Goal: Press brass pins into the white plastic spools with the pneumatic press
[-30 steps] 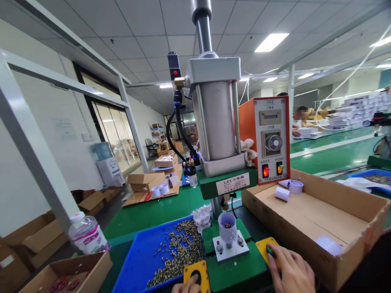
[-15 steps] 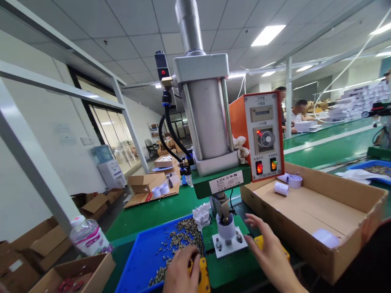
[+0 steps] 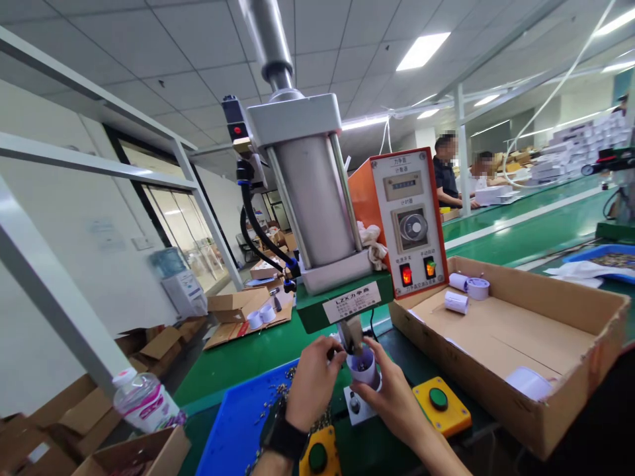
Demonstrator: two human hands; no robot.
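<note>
A white plastic cylinder-shaped cup (image 3: 364, 375) stands tilted under the ram (image 3: 351, 334) of a bench press (image 3: 317, 198), just above a metal base plate (image 3: 358, 411). Small dark metal bits show inside its opening. My right hand (image 3: 391, 393) wraps around the cup from the right, thumb in front and fingers behind. On the cup's left rim is my left hand (image 3: 315, 373), fingers curled and thumb pressed toward them; whatever they pinch is hidden. Two yellow boxes with green buttons, the right button box (image 3: 449, 413) and the left button box (image 3: 325, 439), flank the press.
A blue tray (image 3: 231, 423) of small metal parts lies at the left. A cardboard box (image 3: 496, 350) with several white cylinders stands right. An orange control box (image 3: 367, 192) adjoins the press. A bottle (image 3: 149, 403) stands far left; people sit or stand beyond the green bench.
Both hands have left the yellow button boxes and come together at the cup. The press ram has risen and its upper rod shows. The red light on the timer dial is off.
</note>
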